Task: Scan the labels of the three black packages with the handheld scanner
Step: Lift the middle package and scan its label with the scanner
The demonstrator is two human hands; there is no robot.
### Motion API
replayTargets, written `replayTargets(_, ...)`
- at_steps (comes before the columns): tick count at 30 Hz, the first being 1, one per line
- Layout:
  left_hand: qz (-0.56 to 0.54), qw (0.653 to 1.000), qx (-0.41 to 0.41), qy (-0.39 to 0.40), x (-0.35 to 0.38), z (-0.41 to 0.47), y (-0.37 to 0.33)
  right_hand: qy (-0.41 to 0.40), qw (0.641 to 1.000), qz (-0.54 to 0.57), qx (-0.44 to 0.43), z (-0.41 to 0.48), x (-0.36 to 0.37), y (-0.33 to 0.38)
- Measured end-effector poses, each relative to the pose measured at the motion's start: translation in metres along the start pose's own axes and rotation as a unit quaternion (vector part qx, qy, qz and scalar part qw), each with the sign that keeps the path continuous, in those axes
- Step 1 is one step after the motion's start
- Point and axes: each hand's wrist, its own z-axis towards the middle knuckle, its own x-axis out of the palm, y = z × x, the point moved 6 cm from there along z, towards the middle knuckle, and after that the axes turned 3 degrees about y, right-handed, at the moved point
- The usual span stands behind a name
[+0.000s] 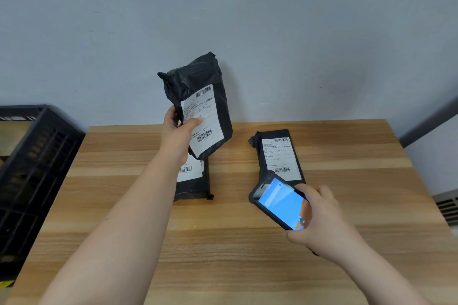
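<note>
The left hand (179, 129) has a firm grip on 1 raised package (198, 96), its label (202, 119) facing us. The right hand (319, 218) grips the scanner (280, 203) above the worktop (223, 242), where 2 packages (281, 153) (195, 183) lie.

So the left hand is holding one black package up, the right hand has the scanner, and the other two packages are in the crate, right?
Not quite: the other two packages lie on the wooden table, not in the crate, as the head view shows. The left hand holds the package; the right hand holds the scanner.
</note>
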Motion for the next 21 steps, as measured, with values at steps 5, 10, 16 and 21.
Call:
replayTargets(5, -0.002, 1.0, 0.002, -0.002, -0.001, 0.001, 0.001, 0.0, 1.0, 0.014, 0.003, 0.001, 0.004, -0.002)
replayTargets(10, -0.003, 1.0, -0.005, -0.006, -0.002, 0.003, 0.002, 0.001, 1.0, 0.012, 0.007, 0.002, 0.005, -0.004)
replayTargets(16, -0.009, 1.0, -0.009, -0.004, 0.001, 0.004, 0.004, 0.003, 1.0, 0.025, 0.008, 0.006, 0.006, -0.006)
replayTargets(21, -0.029, 0.999, -0.033, -0.013, 0.004, 0.007, 0.015, -0.004, 0.999, 0.046, 0.021, 0.013, 0.011, -0.016)
